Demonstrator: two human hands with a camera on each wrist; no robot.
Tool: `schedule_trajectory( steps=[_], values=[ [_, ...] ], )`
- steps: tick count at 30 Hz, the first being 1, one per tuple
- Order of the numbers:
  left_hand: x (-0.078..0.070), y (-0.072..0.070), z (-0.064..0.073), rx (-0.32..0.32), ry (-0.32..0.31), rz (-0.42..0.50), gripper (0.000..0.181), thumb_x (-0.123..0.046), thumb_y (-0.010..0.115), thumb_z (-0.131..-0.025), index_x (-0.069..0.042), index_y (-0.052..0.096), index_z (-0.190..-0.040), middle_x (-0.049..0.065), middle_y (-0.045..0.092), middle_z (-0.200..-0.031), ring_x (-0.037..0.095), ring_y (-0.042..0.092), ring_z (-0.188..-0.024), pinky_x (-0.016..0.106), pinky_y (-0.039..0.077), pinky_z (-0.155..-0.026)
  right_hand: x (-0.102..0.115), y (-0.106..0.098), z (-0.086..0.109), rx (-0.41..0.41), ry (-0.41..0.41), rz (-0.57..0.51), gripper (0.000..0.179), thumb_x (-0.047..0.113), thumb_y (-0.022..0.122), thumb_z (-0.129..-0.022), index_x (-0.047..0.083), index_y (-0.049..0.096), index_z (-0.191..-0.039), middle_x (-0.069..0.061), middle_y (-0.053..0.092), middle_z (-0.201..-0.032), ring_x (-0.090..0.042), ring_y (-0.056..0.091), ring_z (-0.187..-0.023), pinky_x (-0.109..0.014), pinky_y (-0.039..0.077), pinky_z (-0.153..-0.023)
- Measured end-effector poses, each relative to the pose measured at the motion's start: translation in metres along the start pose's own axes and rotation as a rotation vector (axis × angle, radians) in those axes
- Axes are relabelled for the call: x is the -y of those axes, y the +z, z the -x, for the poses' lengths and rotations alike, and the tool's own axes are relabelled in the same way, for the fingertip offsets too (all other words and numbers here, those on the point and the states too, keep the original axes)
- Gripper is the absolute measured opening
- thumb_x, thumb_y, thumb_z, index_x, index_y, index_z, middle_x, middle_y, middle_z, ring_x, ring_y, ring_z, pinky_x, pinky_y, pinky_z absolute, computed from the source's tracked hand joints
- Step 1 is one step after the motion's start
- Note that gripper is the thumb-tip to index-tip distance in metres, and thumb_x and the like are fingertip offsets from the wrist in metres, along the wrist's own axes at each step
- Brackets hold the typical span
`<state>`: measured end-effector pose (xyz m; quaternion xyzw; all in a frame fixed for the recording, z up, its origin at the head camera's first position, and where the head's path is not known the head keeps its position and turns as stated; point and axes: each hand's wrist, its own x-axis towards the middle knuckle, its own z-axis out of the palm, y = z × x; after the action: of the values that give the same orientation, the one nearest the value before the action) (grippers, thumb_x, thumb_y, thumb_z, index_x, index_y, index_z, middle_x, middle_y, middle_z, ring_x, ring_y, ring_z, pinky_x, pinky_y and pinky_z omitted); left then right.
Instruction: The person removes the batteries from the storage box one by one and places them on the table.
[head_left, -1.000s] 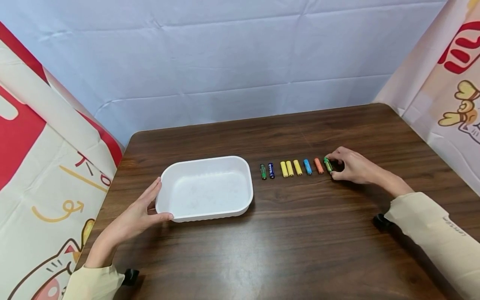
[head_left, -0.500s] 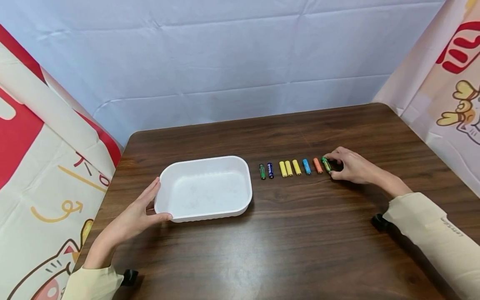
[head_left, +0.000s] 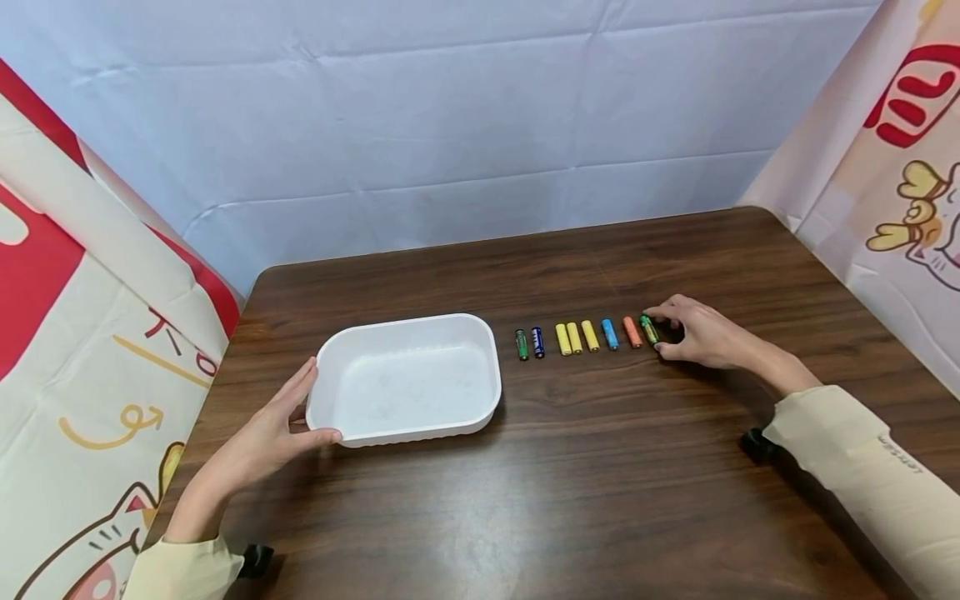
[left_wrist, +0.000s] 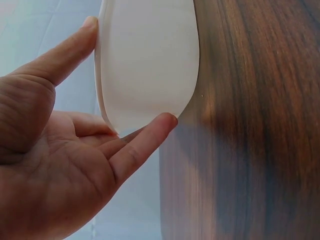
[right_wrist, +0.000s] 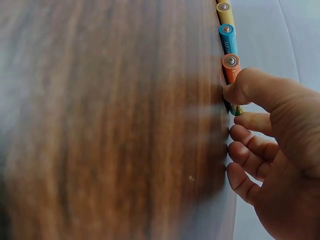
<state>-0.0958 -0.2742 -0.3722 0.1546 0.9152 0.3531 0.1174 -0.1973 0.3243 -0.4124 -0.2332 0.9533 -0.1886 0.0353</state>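
Observation:
My left hand (head_left: 272, 425) holds the left end of a white plastic basin (head_left: 405, 437), thumb at the near corner and fingers along the side. In the left wrist view, the thumb and fingertips lie against the rim of the basin (left_wrist: 150, 60). At the right end of a row of batteries, my right hand (head_left: 701, 332) pinches a green battery (head_left: 648, 330) between thumb and fingers. An orange battery (head_left: 632, 332) lies just left of it. The right wrist view shows the thumb covering most of the green battery, beside the orange battery (right_wrist: 231, 65).
Left along the row lie a blue battery (head_left: 610, 334), several yellow batteries (head_left: 590, 336), a dark blue battery (head_left: 537, 342) and another green battery (head_left: 521, 344). All are on a brown wooden table (head_left: 570, 483). A pale cloth (head_left: 465, 125) hangs behind it.
The green battery under my right fingers has shifted slightly left, closer to the orange one. My left hand keeps its hold on the basin. The head view has drifted a little.

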Motion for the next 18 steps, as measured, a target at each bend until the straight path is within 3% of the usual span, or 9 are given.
schedule_trajectory(
  steps=[6,13,18],
  values=[
    [0.0023,-0.0004,0.0004,-0.010,0.012,-0.021,0.104,-0.042,0.074,-0.075,-0.006,0.011,-0.149,0.006,0.003,-0.155,0.032,0.034,-0.127,0.038,0.047,-0.087,0.0001,0.0005,0.0008,-0.014,-0.002,0.003,0.055,0.012,0.068,-0.079,-0.003,0.051,-0.129,-0.013,0.050,-0.103,-0.023,0.046,-0.085,-0.036,0.040,-0.066],
    [0.0067,-0.0008,0.0007,-0.021,-0.021,-0.024,0.106,-0.046,0.075,-0.073,-0.010,0.011,-0.150,0.003,0.004,-0.155,0.031,0.036,-0.126,0.036,0.048,-0.087,0.0009,0.0019,0.0014,-0.023,-0.003,0.000,0.055,0.017,0.069,-0.081,-0.002,0.051,-0.129,-0.013,0.050,-0.101,-0.023,0.046,-0.085,-0.037,0.039,-0.066],
    [0.0084,0.0002,0.0009,-0.035,0.001,-0.024,0.106,-0.045,0.075,-0.073,-0.011,0.010,-0.150,0.005,0.005,-0.155,0.032,0.039,-0.124,0.035,0.049,-0.084,0.0030,0.0030,0.0013,-0.037,-0.013,0.006,0.057,0.024,0.071,-0.081,-0.001,0.051,-0.129,-0.012,0.051,-0.100,-0.023,0.044,-0.083,-0.037,0.038,-0.066]
  ],
)
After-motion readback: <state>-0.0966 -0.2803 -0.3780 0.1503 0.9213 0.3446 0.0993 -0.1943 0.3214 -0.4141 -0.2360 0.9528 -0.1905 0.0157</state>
